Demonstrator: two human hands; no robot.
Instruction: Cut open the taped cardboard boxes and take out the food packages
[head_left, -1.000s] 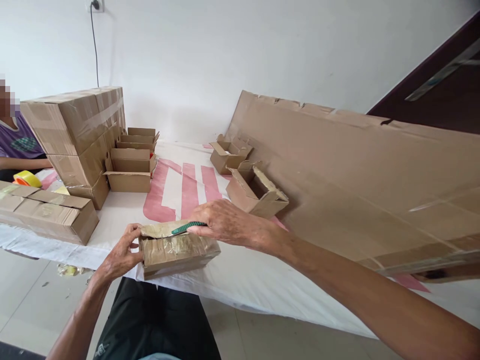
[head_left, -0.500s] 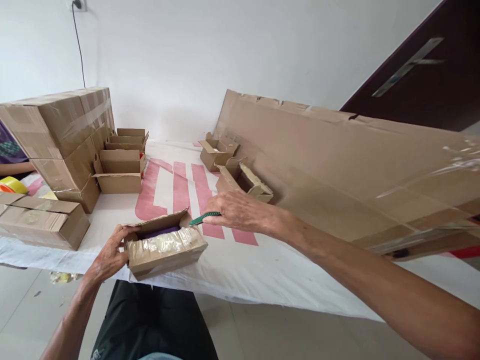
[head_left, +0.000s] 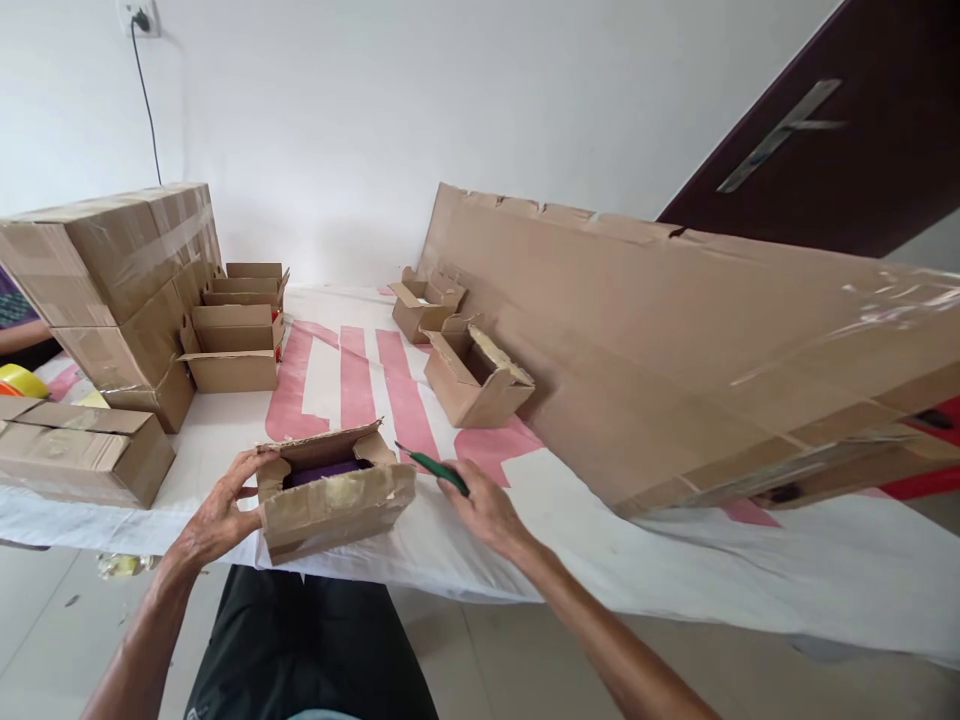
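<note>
A small cardboard box stands at the table's near edge with its top open. Something purple shows inside it; its kind is hidden. My left hand grips the box's left end, thumb on the near side and fingers at the far corner. Just right of the box, my right hand is closed round a green-handled knife. The thin blade points left and up, near the box's far right corner and apart from the cardboard.
Taped cartons are stacked on the left, beside open small boxes. Another open box stands near a large leaning cardboard sheet. A yellow tape roll lies far left, near another person's arm.
My right hand has moved nearer to me with the knife, away from the box's right corner. Shiny tape along the box's near top edge no longer shows as before. My left hand stays on the box.
</note>
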